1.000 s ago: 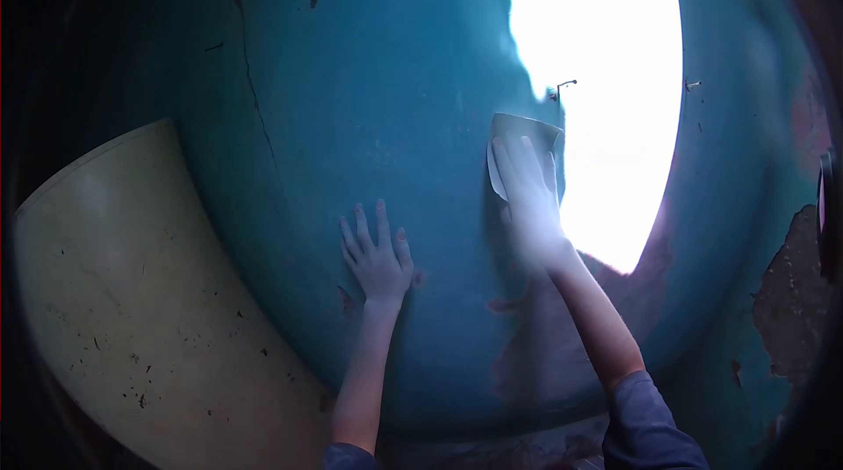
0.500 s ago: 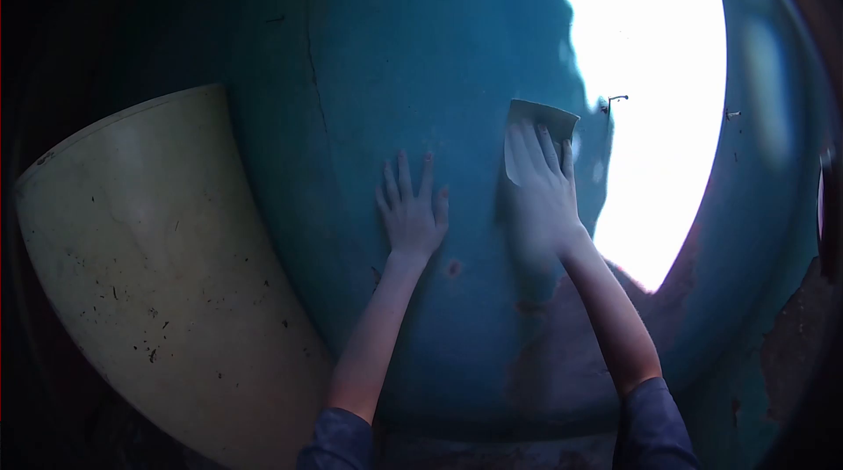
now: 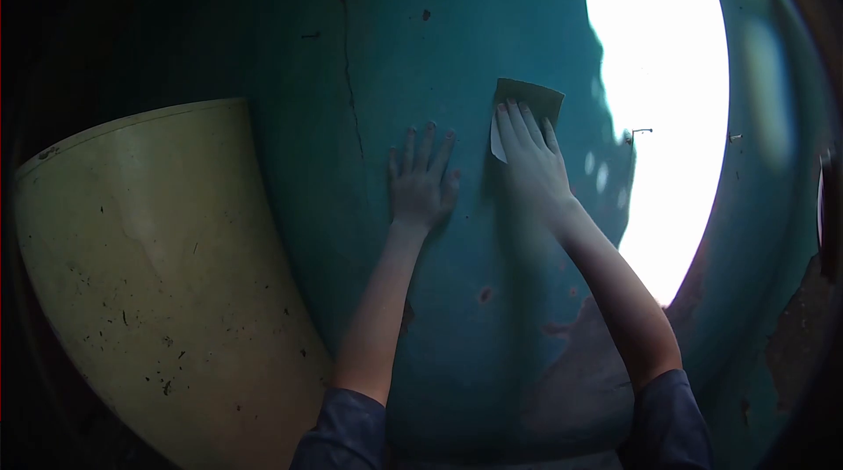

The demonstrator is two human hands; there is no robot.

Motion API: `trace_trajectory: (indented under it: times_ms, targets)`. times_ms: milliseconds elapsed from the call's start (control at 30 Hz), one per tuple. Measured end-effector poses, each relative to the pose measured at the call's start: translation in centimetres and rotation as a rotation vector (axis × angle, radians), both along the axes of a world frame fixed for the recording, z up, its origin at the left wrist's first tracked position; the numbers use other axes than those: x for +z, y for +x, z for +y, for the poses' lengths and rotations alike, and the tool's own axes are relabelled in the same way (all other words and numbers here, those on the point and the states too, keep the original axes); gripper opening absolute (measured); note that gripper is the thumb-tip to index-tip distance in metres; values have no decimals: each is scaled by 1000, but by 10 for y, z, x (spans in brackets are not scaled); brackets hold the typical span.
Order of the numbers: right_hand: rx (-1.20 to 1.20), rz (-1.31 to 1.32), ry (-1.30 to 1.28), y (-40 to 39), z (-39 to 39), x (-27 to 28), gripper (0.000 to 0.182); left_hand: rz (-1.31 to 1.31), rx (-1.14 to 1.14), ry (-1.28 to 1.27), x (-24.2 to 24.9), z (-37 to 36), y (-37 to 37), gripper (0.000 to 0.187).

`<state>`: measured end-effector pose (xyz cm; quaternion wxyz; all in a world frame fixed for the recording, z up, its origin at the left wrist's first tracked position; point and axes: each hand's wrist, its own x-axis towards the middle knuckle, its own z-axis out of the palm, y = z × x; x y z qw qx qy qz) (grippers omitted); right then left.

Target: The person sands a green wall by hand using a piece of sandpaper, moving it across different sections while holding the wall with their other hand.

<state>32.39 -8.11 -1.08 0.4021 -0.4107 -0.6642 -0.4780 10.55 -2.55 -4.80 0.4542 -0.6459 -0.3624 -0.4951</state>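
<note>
A teal painted wall (image 3: 474, 338) fills the middle of the view, with a long crack and small chips in its paint. My left hand (image 3: 423, 187) lies flat against it, fingers spread, holding nothing. To its right, my right hand (image 3: 534, 162) presses a thin dark sheet (image 3: 531, 94) to the wall. The fingers rest over the sheet's lower part, and its pale edge curls out at the left. Part of the sheet is hidden under the fingers.
A pale yellow curved panel (image 3: 176, 268) with dark specks stands at the left. Bright light (image 3: 663, 57) falls on the right, where a nail (image 3: 641, 131) sticks out. Peeled paint (image 3: 584, 373) shows at the lower right.
My right hand and the sheet have moved up along the wall relative to the nail and crack. The view has shifted a little; my left hand stays flat on the wall.
</note>
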Motion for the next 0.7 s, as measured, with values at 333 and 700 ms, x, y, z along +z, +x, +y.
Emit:
trace_trajectory:
  times_ms: [333,700]
  targets:
    - [-56,-49,-62,-4,-5,-56,68,-15,-36,13,-1,1,0,59]
    - [-92,46,-54,-29,-1,-42,67,-6,-46,3,-2,3,-2,58]
